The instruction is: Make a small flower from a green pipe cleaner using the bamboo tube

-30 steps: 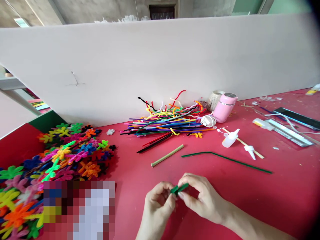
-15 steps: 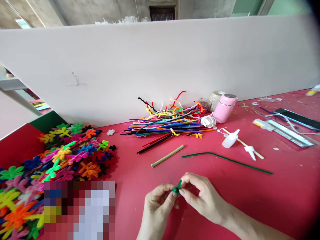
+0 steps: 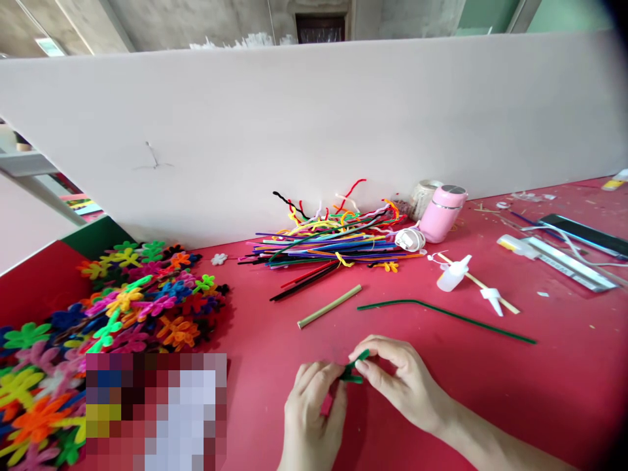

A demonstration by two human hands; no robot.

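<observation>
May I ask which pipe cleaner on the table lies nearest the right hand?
The bent green pipe cleaner lying alone; other pipe cleaners are bunched farther back.

A single camera worn on the person's head looks forward and down over the red worktop (image 3: 265, 418) from its near side. The view is wide: the left grip (image 3: 313, 402) and right grip (image 3: 405, 379) sit low in the middle of the frame, close to the lens, while the pale panel (image 3: 314, 124) stands farther off across the upper half. Above its top edge shows a strip of grey wall (image 3: 196, 23). A dark curved border (image 3: 622, 29) cuts the right-hand corners.
</observation>
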